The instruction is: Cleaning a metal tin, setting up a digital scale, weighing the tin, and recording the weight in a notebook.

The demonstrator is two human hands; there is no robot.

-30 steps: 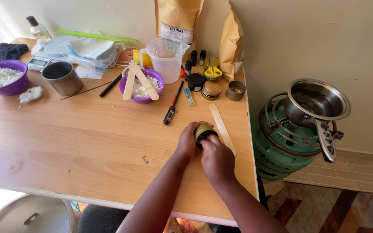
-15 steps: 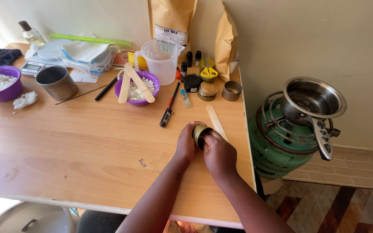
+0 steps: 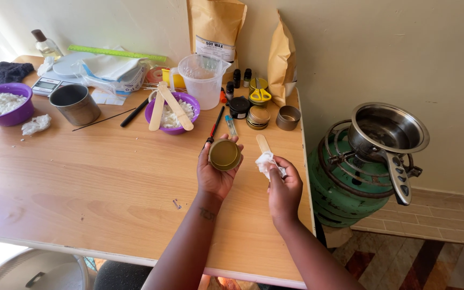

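Note:
My left hand is raised above the wooden table, palm up, holding a small round gold tin with its open inside facing me. Just to the right, my right hand pinches a crumpled white tissue between its fingers. A flat wooden stick lies on the table under and behind the tissue. A black probe thermometer lies just beyond the tin.
At the back stand a purple bowl of white flakes with two wooden sticks across it, a clear plastic jug, a metal cup, small tins, brown paper bags and a second purple bowl. A steel pot sits on a green gas burner to the right.
My hands were together on the table around the tin. Now they have parted: the left lifted and turned the tin open side up, the right pulled away holding the tissue.

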